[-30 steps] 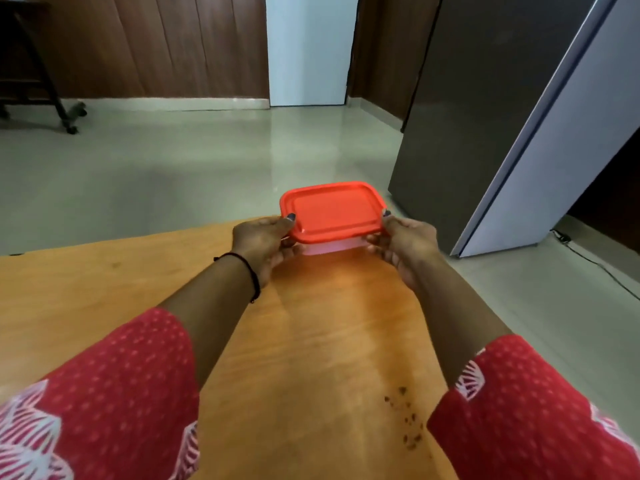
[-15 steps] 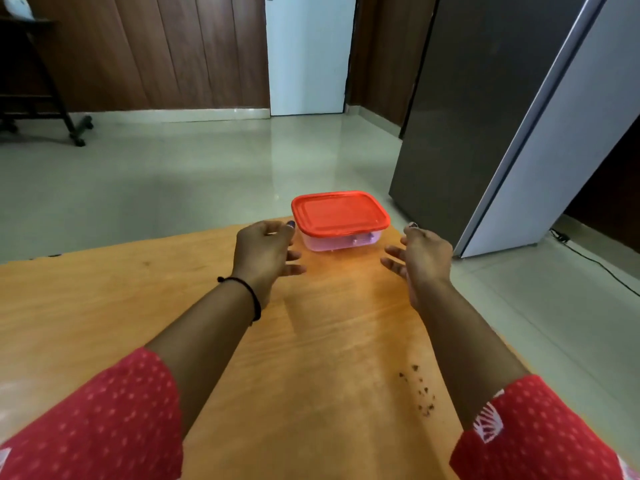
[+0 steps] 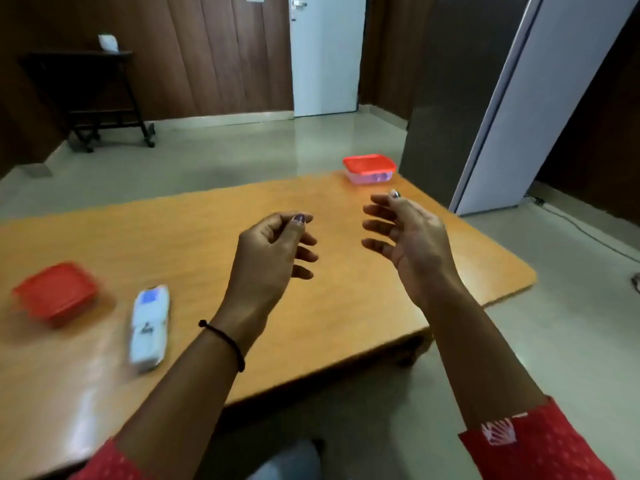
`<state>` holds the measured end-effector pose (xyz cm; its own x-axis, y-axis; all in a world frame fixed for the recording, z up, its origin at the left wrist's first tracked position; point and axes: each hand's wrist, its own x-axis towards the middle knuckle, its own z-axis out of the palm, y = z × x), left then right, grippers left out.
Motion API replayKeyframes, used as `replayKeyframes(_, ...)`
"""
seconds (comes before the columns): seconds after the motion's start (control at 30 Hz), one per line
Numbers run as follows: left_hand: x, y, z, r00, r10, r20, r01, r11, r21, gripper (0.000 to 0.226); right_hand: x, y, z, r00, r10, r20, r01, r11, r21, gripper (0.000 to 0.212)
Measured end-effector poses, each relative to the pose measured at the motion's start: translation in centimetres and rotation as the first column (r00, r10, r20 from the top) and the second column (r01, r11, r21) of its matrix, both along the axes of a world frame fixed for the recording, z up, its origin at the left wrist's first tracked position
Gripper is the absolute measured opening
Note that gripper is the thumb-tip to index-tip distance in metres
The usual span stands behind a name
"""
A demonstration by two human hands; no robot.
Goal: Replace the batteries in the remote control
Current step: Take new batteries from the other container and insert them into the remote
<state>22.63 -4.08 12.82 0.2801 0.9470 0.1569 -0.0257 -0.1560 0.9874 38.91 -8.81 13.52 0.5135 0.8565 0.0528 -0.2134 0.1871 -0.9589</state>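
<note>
Your red printed sleeves, and one black band at the wrist.

At the lower left of the frame your left sleeve [image 3: 110, 462] is red cloth scattered with small pale dots. At the lower right your right sleeve [image 3: 540, 455] is the same dotted red, with a white fan-like motif [image 3: 500, 433] printed near its hem. Both sleeves stop around the elbow. A thin black cord bracelet [image 3: 225, 341] with a small knot circles the wrist below your left hand [image 3: 266, 258], whose thumbnail [image 3: 299, 218] wears dark polish. On your right hand [image 3: 412, 233] the topmost nail [image 3: 394, 194] glints pale; its colour is unclear.
</note>
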Motion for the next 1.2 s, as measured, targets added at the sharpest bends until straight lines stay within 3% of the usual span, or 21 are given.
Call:
replayKeyframes(0.13, -10.2, -7.6, 0.3, 0.992, 0.108, 0.068, -0.102, 0.991, -0.088, 0.024, -8.8, -6.8, 0.5, 0.992, 0.115, -0.048, -0.115, 0.993, -0.004, 0.025)
replayKeyframes(0.3, -17.6, -8.7, -1.5, 0.956, 0.243, 0.165, -0.215, 0.961, -0.172, 0.023, -17.4, -7.4, -0.9, 0.976, 0.217, 0.021, -0.214, 0.971, -0.105, 0.022)
replayKeyframes(0.5, -23.4, -3.0, -6.2, 0.88, 0.424, 0.215, -0.343, 0.879, -0.332, 0.021, -23.6, -1.8, -5.2, 0.948, 0.305, 0.095, -0.27, 0.924, -0.269, 0.019)
replayKeyframes(0.67, -27.5, 2.5, -9.6, 0.806, 0.562, 0.186, -0.462, 0.793, -0.398, 0.019, -29.3, 6.5, -9.9, 0.893, 0.342, 0.293, -0.231, 0.906, -0.355, 0.019)
replayKeyframes(0.73, -28.9, 4.1, -10.5, 0.76, 0.624, 0.181, -0.518, 0.75, -0.412, 0.019, -32.2, 10.2, -11.2, 0.818, 0.34, 0.464, -0.212, 0.928, -0.307, 0.027)
replayKeyframes(0.83, -30.4, 4.9, -11.6, 0.699, 0.695, 0.169, -0.571, 0.685, -0.452, 0.019, -36.3, 15.1, -12.3, 0.617, 0.354, 0.703, -0.219, 0.935, -0.279, 0.055)
replayKeyframes(0.93, -31.5, 5.2, -12.1, 0.655, 0.734, 0.181, -0.591, 0.646, -0.483, 0.019, -39.3, 19.1, -13.7, 0.406, 0.442, 0.8, -0.18, 0.897, -0.405, 0.089)
replayKeyframes(1.03, -32.5, 4.9, -12.3, 0.661, 0.726, 0.188, -0.581, 0.655, -0.484, 0.019, -40.6, 20.8, -14.9, 0.296, 0.441, 0.847, -0.111, 0.897, -0.428, 0.086)
replayKeyframes(1.1, -33.3, 4.6, -12.7, 0.668, 0.72, 0.187, -0.579, 0.661, -0.478, 0.016, -40.6, 20.5, -15.0, 0.324, 0.413, 0.851, -0.12, 0.91, -0.396, 0.069)
replayKeyframes(1.2, -34.3, 4.5, -12.9, 0.632, 0.739, 0.233, -0.548, 0.639, -0.539, 0.013, -39.6, 18.1, -14.6, 0.478, 0.398, 0.783, -0.201, 0.917, -0.344, 0.06)
